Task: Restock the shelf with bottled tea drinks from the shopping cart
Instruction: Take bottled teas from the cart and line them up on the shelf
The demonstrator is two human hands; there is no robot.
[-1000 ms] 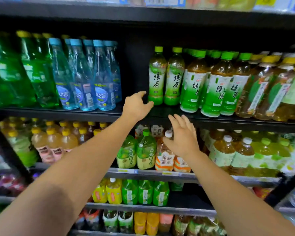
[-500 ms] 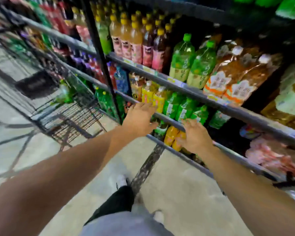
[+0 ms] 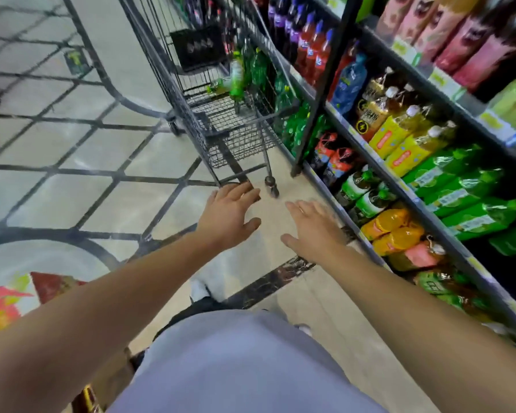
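Observation:
A dark wire shopping cart (image 3: 221,135) stands on the aisle floor ahead of me, close along the shelf. Inside it a green-labelled tea bottle (image 3: 237,76) stands upright, with more green bottles blurred beside it. My left hand (image 3: 228,214) hovers over the floor just short of the cart's near end, fingers spread, holding nothing. My right hand (image 3: 313,228) is beside it, also spread and empty. The shelf (image 3: 429,208) runs along the right, filled with green, yellow and orange bottles.
A black basket (image 3: 195,47) sits in the cart's far end. A black shelf upright (image 3: 322,84) stands next to the cart. Tiled floor with dark lines spreads to the left. Red and yellow packaging (image 3: 3,305) lies at the lower left. My legs and shoes show below.
My view swung from the shelf front down and left to the cart and floor. Both hands left the shelf edge and now hang spread over the floor near the cart.

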